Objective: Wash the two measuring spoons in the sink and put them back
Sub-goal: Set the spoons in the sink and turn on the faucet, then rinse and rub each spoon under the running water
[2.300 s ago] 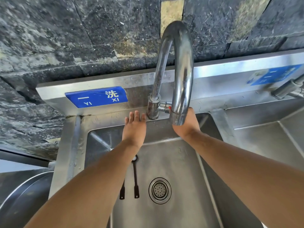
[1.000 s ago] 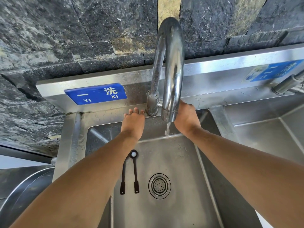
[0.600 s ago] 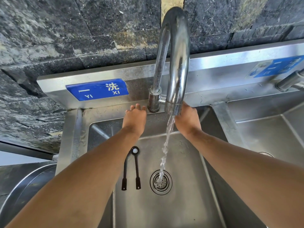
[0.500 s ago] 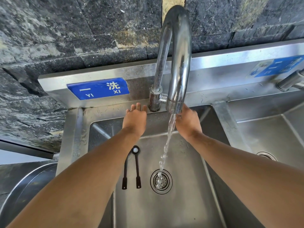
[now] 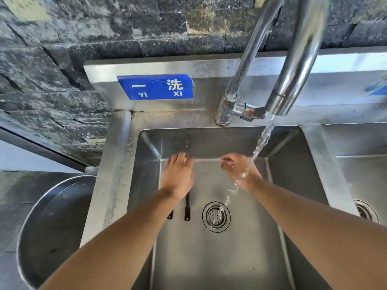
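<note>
Two black measuring spoons [image 5: 187, 208] lie side by side on the floor of the steel sink [image 5: 219, 258], left of the drain [image 5: 216, 216]. Only their handle ends show; my left hand [image 5: 178, 176] hovers over the bowls with straight fingers, and I cannot tell if it touches them. My right hand [image 5: 238, 172] is low in the basin, fingers loosely curled and holding nothing, with the water stream [image 5: 261, 143] from the faucet [image 5: 293, 65] running across it into the drain.
The faucet handle with a red dot [image 5: 249, 113] sticks out at the tap base on the back rim. A blue sign [image 5: 155, 87] is on the backsplash. A second basin [image 5: 360, 176] lies to the right, a large steel bowl [image 5: 52, 222] to the left.
Water started running from the faucet. Both hands dropped from the back rim and tap handle down into the basin; my left now covers the spoon bowls, my right is under the stream.
</note>
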The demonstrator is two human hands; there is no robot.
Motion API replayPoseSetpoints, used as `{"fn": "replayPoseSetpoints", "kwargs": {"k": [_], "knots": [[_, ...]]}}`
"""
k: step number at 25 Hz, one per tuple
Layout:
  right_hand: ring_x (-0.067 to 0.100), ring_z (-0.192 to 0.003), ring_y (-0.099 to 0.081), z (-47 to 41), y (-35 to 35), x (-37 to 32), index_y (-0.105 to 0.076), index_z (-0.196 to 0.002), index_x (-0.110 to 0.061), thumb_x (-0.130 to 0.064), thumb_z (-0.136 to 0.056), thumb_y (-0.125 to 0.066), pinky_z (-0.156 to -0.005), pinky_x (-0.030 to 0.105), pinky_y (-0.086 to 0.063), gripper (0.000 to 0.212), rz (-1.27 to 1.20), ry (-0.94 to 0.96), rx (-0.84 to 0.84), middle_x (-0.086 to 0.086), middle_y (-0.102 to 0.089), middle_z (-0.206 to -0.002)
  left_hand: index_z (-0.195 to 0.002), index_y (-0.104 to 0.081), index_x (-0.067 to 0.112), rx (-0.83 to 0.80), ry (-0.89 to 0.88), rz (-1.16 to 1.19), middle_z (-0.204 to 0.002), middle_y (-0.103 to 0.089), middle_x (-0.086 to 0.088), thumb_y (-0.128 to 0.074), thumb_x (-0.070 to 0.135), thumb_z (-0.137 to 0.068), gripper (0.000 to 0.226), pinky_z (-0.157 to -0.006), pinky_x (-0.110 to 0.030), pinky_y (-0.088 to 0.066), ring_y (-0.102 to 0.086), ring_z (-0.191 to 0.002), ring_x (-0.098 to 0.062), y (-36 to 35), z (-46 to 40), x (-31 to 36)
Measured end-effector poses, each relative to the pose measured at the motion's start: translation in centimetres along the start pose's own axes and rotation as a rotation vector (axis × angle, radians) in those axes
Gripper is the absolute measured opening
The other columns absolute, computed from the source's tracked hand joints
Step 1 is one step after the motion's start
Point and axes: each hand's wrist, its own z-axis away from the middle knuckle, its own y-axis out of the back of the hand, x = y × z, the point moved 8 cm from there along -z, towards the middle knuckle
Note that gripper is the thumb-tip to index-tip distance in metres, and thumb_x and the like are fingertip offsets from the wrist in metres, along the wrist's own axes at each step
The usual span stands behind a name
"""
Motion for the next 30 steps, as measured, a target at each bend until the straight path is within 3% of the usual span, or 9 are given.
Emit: {"fn": "replayPoseSetpoints", "kwargs": {"k": [2,5,7,10,16,18,21,25,30], "knots": [[0.019,-0.086,-0.072,-0.4,-2.4,0.4,-0.076,-0.099,-0.007,-0.008,-0.090,-0.066,-0.065,0.002,-0.046,0.014,0.025,0.022,-0.065,0.010,-0.078,-0.097,-0.112,-0.066,0.009,-0.047,0.108,0.089,-0.111,-0.061,-0.013,-0.053,0.013,-0.092,0.024,-0.090,-0.043,-0.048,-0.054,-0.108,-0.033,-2.6,2.1,-1.9],[-0.003,-0.073,-0.067,-0.5,-5.4,1.6,-0.076,-0.104,-0.004,-0.005,-0.088,-0.069,-0.063,-0.004,-0.040,0.017,0.032,0.021,-0.166,0.008,-0.077,-0.097,-0.106,-0.067,0.007,-0.069,0.235,0.190,-0.106,-0.063,-0.015,-0.050,0.013,-0.095,0.021,-0.084,-0.044,-0.051,-0.057,-0.100,-0.034,-5.9,4.6,-4.1],[-0.007,-0.068,-0.068,-0.8,-8.0,2.8,-0.075,-0.106,-0.001,-0.001,-0.088,-0.068,-0.072,0.005,-0.050,0.020,-0.009,0.004,-0.217,0.009,-0.076,-0.095,-0.096,-0.069,0.008,-0.083,0.299,0.240,-0.096,-0.065,-0.014,-0.050,0.012,-0.093,0.019,-0.077,-0.042,-0.051,-0.061,-0.092,-0.033,-8.2,6.0,-5.4],[0.020,-0.081,-0.076,-1.1,-12.1,5.6,-0.073,-0.109,-0.004,-0.002,-0.089,-0.067,-0.084,0.036,-0.062,0.021,-0.123,-0.155,-0.299,0.008,-0.077,-0.091,-0.088,-0.070,0.011,-0.114,0.400,0.295,-0.089,-0.068,-0.011,-0.053,0.012,-0.090,0.017,-0.067,-0.035,-0.044,-0.064,-0.084,-0.032,-11.7,7.5,-6.8],[0.017,-0.069,-0.077,-2.4,-18.1,8.7,-0.074,-0.096,0.004,0.007,-0.090,-0.065,-0.061,0.023,-0.061,0.010,-0.327,-0.349,-0.384,0.023,-0.076,-0.090,-0.080,-0.063,0.004,-0.115,0.496,0.400,-0.085,-0.065,-0.018,-0.055,0.007,-0.088,0.012,-0.063,-0.036,-0.039,-0.062,-0.080,-0.037,-17.2,8.5,-7.0],[0.024,-0.079,-0.078,-3.1,-19.7,9.4,-0.073,-0.086,-0.001,0.006,-0.092,-0.064,-0.070,0.031,-0.064,0.013,-0.383,-0.387,-0.403,0.028,-0.075,-0.097,-0.082,-0.064,0.003,-0.101,0.512,0.406,-0.085,-0.064,-0.018,-0.053,0.010,-0.090,0.016,-0.066,-0.038,-0.042,-0.062,-0.080,-0.036,-18.6,8.5,-7.0],[0.034,-0.095,-0.075,-3.8,-21.6,10.1,-0.071,-0.098,0.001,0.001,-0.093,-0.066,-0.088,0.045,-0.061,0.007,-0.427,-0.429,-0.437,0.027,-0.074,-0.102,-0.082,-0.064,0.005,-0.058,0.520,0.396,-0.085,-0.064,-0.016,-0.055,0.011,-0.091,0.014,-0.069,-0.039,-0.046,-0.061,-0.080,-0.033,-19.4,8.2,-6.8],[0.032,-0.088,-0.077,-4.3,-23.1,10.5,-0.068,-0.106,0.005,0.000,-0.096,-0.063,-0.086,0.044,-0.062,0.012,-0.517,-0.473,-0.456,0.024,-0.076,-0.097,-0.094,-0.070,0.004,-0.041,0.481,0.375,-0.092,-0.064,-0.016,-0.058,0.006,-0.089,0.013,-0.077,-0.042,-0.051,-0.062,-0.085,-0.033,-20.0,7.6,-6.7],[0.032,-0.089,-0.077,-4.0,-24.0,10.0,-0.070,-0.106,0.004,0.006,-0.094,-0.060,-0.083,0.041,-0.062,0.016,-0.536,-0.456,-0.491,0.022,-0.077,-0.095,-0.108,-0.069,0.005,-0.085,0.489,0.427,-0.102,-0.061,-0.012,-0.058,0.002,-0.088,0.023,-0.080,-0.026,-0.042,-0.061,-0.094,-0.026,-20.9,7.7,-6.4]]}}
